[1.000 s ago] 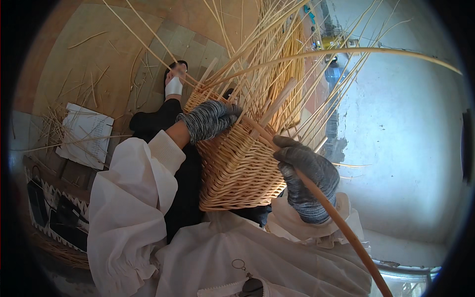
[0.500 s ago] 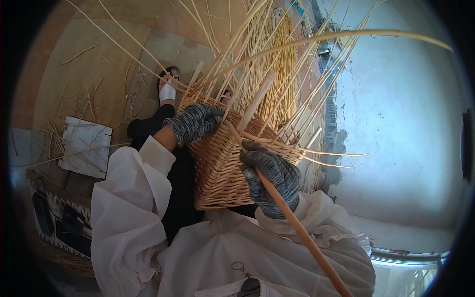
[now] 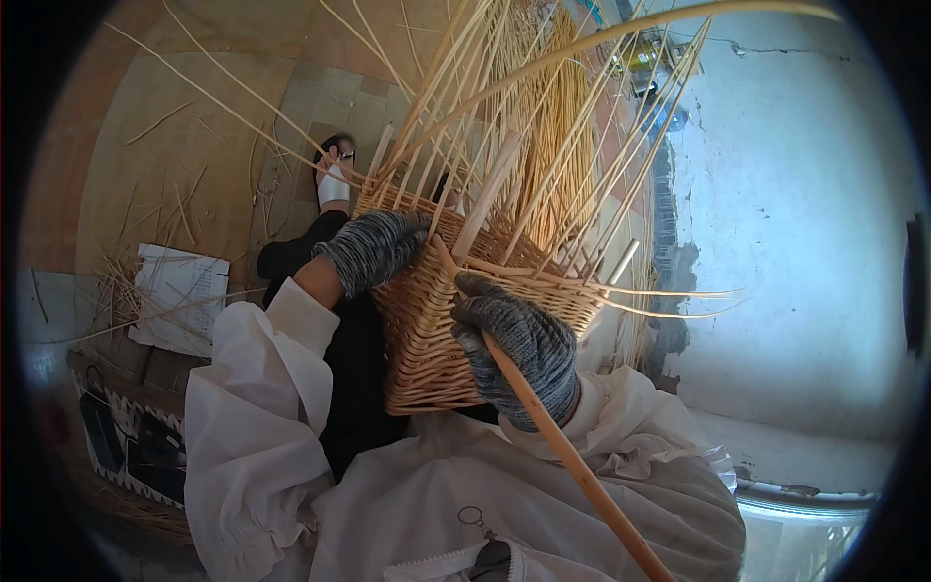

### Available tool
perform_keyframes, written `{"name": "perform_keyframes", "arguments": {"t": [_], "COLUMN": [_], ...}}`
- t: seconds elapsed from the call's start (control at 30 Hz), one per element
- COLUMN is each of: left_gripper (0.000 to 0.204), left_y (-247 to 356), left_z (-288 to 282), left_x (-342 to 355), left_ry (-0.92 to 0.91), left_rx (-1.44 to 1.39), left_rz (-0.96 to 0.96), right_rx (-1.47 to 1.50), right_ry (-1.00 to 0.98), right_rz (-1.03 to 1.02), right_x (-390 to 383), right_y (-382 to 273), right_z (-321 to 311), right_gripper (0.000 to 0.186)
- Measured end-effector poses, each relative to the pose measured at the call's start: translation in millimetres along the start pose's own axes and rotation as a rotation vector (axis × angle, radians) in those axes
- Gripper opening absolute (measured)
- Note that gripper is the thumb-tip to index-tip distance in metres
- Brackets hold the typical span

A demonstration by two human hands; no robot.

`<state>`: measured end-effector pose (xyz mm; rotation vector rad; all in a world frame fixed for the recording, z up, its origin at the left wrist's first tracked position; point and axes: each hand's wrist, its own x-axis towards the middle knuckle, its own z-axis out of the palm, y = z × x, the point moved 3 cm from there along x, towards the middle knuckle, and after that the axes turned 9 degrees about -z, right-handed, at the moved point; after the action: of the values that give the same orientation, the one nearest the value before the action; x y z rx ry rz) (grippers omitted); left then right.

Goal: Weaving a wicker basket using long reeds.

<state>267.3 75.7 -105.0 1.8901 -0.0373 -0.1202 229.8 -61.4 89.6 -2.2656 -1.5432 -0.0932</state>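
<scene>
A half-woven wicker basket [image 3: 427, 339] rests on my lap, with many long upright stakes [image 3: 543, 126] fanning up from its rim. My left hand [image 3: 373, 247], in a grey knit glove, presses on the basket's upper left edge. In the same kind of glove, my right hand [image 3: 519, 349] grips a thick willow rod [image 3: 572, 466] against the basket's near side. That rod runs from the woven rim down past my right sleeve to the lower edge of the picture.
A sheet of paper [image 3: 179, 296] lies on the wooden floor [image 3: 145, 145] at the left among loose willow strands. My foot in a sandal [image 3: 332, 175] shows beyond the basket. A pale wall [image 3: 805, 242] stands at the right, a dark patterned mat [image 3: 116, 446] at the lower left.
My right hand has slid left and up along the rod, closer to the basket's rim. The basket has turned a little and sits nearer my left hand.
</scene>
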Motion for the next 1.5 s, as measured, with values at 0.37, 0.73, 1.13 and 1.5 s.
{"name": "perform_keyframes", "arguments": {"t": [0.37, 0.73, 1.13, 1.5], "left_gripper": [0.025, 0.031, 0.029, 0.02], "left_y": [-2.0, 79.4, 238.4, 58.6], "left_z": [7.7, -11.6, 91.4, 35.8], "left_x": [3.2, -51.8, -131.8, -283.2], "left_ry": [-0.046, 0.784, 0.216, -0.313], "left_rx": [-0.104, -0.217, 0.222, 1.234], "left_rz": [-0.121, 0.073, 0.31, -0.231], "right_rx": [0.298, 0.035, 0.889, 1.161], "right_ry": [0.012, 0.243, 0.54, -0.118], "right_rz": [0.157, -0.415, 0.098, 1.708], "right_x": [-5.8, 58.1, -162.5, -503.1], "right_y": [3.8, 14.3, 37.9, 120.6], "right_z": [2.4, -33.4, -119.5, -64.3], "right_gripper": [0.022, 0.006, 0.025, 0.025]}}
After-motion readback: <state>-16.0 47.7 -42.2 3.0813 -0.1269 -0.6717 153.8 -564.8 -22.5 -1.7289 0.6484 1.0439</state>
